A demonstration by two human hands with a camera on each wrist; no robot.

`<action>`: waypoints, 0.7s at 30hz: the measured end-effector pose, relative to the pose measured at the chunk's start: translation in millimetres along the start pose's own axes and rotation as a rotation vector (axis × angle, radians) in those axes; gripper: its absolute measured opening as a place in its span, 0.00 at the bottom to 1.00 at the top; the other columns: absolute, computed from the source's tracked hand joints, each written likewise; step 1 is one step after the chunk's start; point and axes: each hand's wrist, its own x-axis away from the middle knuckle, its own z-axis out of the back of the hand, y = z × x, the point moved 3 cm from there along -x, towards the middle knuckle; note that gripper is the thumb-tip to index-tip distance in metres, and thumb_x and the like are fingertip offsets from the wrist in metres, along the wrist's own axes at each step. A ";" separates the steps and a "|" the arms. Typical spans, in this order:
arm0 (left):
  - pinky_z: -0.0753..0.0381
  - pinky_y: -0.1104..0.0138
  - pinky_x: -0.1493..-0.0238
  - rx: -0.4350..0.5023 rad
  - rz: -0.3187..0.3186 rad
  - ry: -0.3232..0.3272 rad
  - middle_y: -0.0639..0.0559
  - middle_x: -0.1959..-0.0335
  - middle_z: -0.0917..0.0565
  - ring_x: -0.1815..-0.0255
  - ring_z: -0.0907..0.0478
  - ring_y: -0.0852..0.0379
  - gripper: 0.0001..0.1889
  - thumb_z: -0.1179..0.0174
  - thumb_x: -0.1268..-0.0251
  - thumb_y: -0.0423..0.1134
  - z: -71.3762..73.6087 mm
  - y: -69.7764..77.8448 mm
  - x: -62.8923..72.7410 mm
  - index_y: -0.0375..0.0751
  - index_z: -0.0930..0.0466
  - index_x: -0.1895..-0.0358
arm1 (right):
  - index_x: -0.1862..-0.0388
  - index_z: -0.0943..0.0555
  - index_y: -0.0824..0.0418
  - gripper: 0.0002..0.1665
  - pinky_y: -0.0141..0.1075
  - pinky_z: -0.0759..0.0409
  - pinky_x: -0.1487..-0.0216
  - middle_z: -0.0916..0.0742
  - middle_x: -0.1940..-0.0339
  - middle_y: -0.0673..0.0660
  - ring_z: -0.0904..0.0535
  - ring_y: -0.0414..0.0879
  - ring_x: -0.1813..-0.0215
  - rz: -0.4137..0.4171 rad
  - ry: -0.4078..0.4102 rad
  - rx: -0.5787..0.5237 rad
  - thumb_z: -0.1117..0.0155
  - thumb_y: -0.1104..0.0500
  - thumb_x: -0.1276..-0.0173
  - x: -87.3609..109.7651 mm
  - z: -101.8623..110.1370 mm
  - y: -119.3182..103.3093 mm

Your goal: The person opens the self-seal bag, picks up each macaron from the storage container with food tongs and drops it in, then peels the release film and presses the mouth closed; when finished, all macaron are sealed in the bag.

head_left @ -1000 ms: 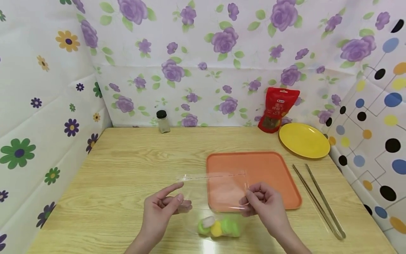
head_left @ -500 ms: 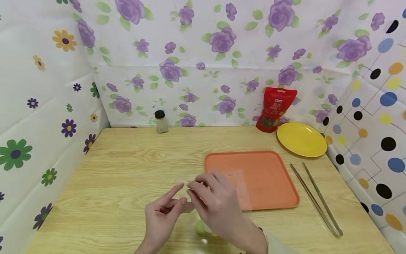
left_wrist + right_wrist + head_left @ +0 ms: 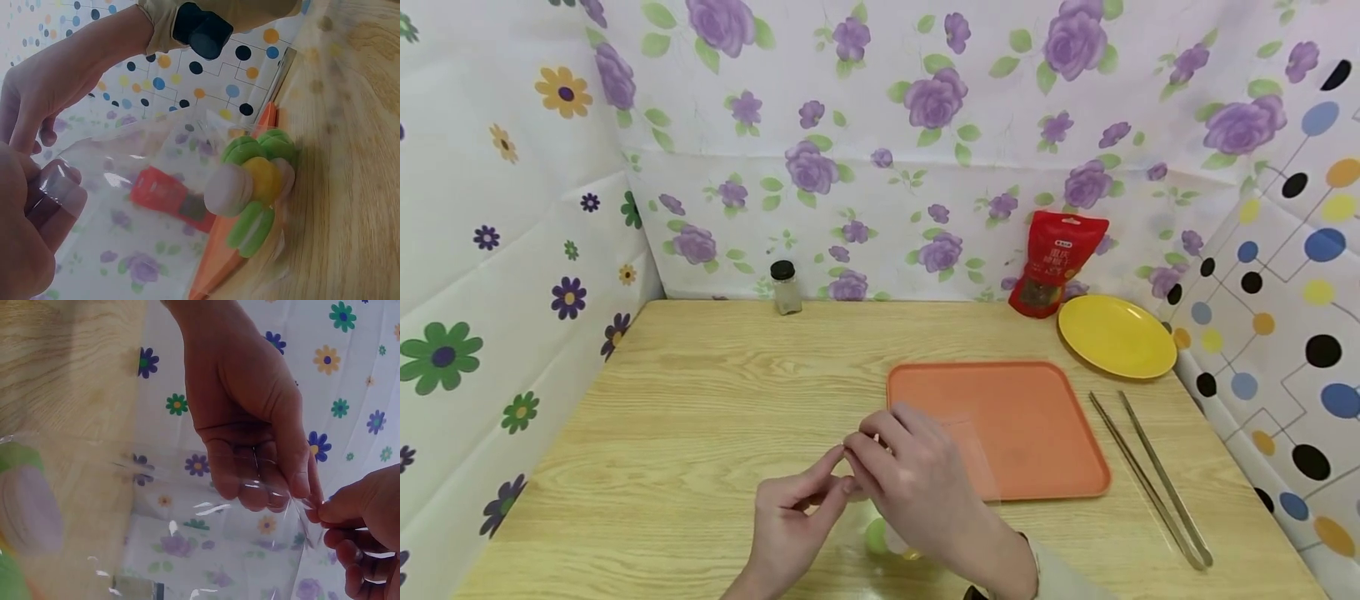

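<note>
A clear plastic bag (image 3: 150, 140) hangs between my hands, with several macarons (image 3: 265, 181) in green, yellow and pale pink at its bottom. My left hand (image 3: 793, 517) pinches the bag's top edge at its left corner between thumb and finger. The fingertips of my right hand (image 3: 917, 487) meet the left ones there and pinch the same edge. In the head view the right hand hides most of the macarons. Part of the bag lies in front of the orange tray (image 3: 1037, 417), seen through the film.
Metal tongs (image 3: 1161, 492) lie right of the tray. Behind them a yellow plate (image 3: 1118, 337) leans near the dotted wall. A red snack pouch (image 3: 1056, 262) and a black-capped jar (image 3: 786, 289) stand at the table's back edge.
My right hand has let go of the bag's right side and crossed left to the left hand, where it now pinches the bag's edge. The left hand has stayed nearly in place.
</note>
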 end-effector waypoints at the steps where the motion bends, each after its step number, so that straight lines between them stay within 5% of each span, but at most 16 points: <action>1: 0.15 0.71 0.71 -0.002 -0.007 -0.009 0.39 0.71 0.12 0.67 0.13 0.59 0.28 0.40 0.44 0.10 -0.1 0.2 -0.2 0.30 0.21 0.39 | 0.69 0.13 0.59 0.07 0.28 0.27 0.74 0.17 0.70 0.50 0.26 0.44 0.72 0.007 -0.004 0.001 0.36 0.64 0.31 -0.3 0.6 0.3; 11: 0.15 0.70 0.73 -0.007 -0.020 -0.061 0.36 0.68 0.13 0.68 0.12 0.52 0.29 0.40 0.43 0.11 -0.3 -0.6 3.5 0.30 0.23 0.37 | 0.72 0.14 0.58 0.08 0.28 0.24 0.72 0.17 0.71 0.50 0.25 0.44 0.72 0.005 -0.001 -0.063 0.36 0.66 0.35 3.3 1.5 5.8; 16: 0.14 0.68 0.68 0.010 -0.018 -0.084 0.35 0.70 0.13 0.67 0.12 0.51 0.27 0.40 0.41 0.12 -1.6 -1.8 3.6 0.29 0.23 0.37 | 0.71 0.16 0.58 0.05 0.30 0.23 0.68 0.16 0.69 0.50 0.24 0.44 0.69 -0.113 0.051 -0.244 0.34 0.68 0.40 7.1 -0.4 19.7; 21: 0.14 0.66 0.64 0.009 0.010 -0.016 0.40 0.68 0.12 0.64 0.12 0.55 0.26 0.41 0.38 0.14 1.0 -2.7 5.6 0.28 0.25 0.36 | 0.66 0.19 0.61 0.07 0.33 0.23 0.70 0.17 0.70 0.52 0.23 0.44 0.69 -0.327 0.129 -0.454 0.37 0.71 0.36 8.6 7.6 45.9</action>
